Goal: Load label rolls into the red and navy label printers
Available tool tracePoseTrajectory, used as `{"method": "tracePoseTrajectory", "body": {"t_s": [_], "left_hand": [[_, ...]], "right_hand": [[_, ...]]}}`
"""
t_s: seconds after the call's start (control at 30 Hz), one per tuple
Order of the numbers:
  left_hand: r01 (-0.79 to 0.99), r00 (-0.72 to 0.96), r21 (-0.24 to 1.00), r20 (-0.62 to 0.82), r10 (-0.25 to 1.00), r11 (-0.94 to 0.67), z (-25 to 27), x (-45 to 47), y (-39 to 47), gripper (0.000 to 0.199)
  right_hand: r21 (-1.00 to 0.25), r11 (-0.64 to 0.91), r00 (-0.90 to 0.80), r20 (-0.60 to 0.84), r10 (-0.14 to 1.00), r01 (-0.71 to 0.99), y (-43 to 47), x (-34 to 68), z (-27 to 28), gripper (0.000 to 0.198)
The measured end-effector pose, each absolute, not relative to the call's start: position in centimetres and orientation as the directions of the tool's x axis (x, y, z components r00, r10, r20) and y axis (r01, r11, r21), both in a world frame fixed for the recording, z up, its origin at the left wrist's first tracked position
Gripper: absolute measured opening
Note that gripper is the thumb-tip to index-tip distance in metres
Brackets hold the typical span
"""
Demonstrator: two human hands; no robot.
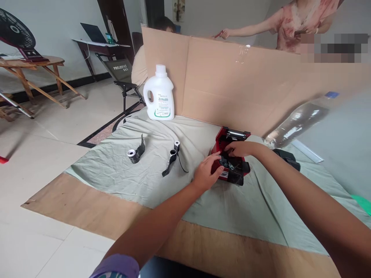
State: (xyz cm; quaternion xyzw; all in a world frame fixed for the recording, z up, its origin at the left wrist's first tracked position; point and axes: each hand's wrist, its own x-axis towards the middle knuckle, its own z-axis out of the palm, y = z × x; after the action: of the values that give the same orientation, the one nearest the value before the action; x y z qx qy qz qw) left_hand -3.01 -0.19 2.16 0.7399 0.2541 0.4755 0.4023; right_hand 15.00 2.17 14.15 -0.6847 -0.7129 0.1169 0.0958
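Observation:
A red and black label printer (236,175) sits on the cloth with its lid raised, a shiny roller showing under the lid. My left hand (206,173) lies against its near left side, fingers stretched and apart, touching the edge. Into the compartment reaches my right hand (239,148), its fingers bent downward; their tips and whatever they pinch are hidden. Left of the printer are a dark paper roll (133,156) with a loose tail, a small roll (176,145), and another dark roll (172,155) with its strip trailing on the cloth.
A white detergent jug (159,96) stands before a cardboard screen (217,81). To the right lie a large clear bottle (301,119), leaning, a black object (286,159) and a white strip (307,150). Pale cloth (150,185) covers the wooden board (121,216). Two people are behind the screen.

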Motion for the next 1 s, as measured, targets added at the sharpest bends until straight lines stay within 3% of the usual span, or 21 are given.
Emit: {"method": "tracePoseTrajectory", "body": {"t_s": [0.13, 0.23, 0.3, 0.4, 0.57, 0.77, 0.9, 1.0], "left_hand": [[-0.009, 0.422, 0.832, 0.506, 0.752, -0.555, 2.1, -3.0, -0.1, 0.028], [-0.019, 0.414, 0.826, 0.520, 0.747, -0.564, 2.0, -3.0, -0.1, 0.028], [-0.017, 0.414, 0.823, 0.523, 0.745, -0.568, 2.0, -2.9, -0.1, 0.029], [-0.007, 0.405, 0.824, 0.520, 0.752, -0.566, 2.0, -3.0, -0.1, 0.030], [-0.023, 0.414, 0.831, 0.514, 0.751, -0.556, 2.2, -3.1, -0.1, 0.030], [-0.035, 0.413, 0.825, 0.527, 0.743, -0.565, 2.1, -3.1, 0.0, 0.032], [-0.045, 0.398, 0.829, 0.527, 0.751, -0.557, 2.0, -3.0, 0.0, 0.034], [-0.064, 0.387, 0.828, 0.535, 0.751, -0.556, 2.0, -2.9, 0.2, 0.039]], "right_hand": [[-0.242, -0.003, -0.047, -0.199, 0.979, 0.970, 2.9, 14.1, 14.7, 0.016], [-0.139, -0.005, -0.059, -0.452, 0.890, 0.990, 3.4, 14.9, 15.2, 0.018], [-0.148, 0.031, -0.103, -0.510, 0.854, 0.988, 3.3, 16.0, 15.7, 0.021], [-0.299, 0.076, -0.194, -0.389, 0.901, 0.951, 2.3, 17.4, 17.1, 0.025], [-0.439, 0.049, -0.173, -0.248, 0.953, 0.897, 0.3, 17.0, 20.2, 0.046], [-0.611, -0.035, -0.085, -0.167, 0.982, 0.791, 0.9, 16.1, 20.2, 0.044], [-0.799, -0.137, 0.007, -0.164, 0.986, 0.586, 0.6, 15.5, 20.0, 0.036], [-0.922, -0.200, -0.039, -0.225, 0.974, 0.331, 0.1, 14.4, 20.2, 0.030]]}}
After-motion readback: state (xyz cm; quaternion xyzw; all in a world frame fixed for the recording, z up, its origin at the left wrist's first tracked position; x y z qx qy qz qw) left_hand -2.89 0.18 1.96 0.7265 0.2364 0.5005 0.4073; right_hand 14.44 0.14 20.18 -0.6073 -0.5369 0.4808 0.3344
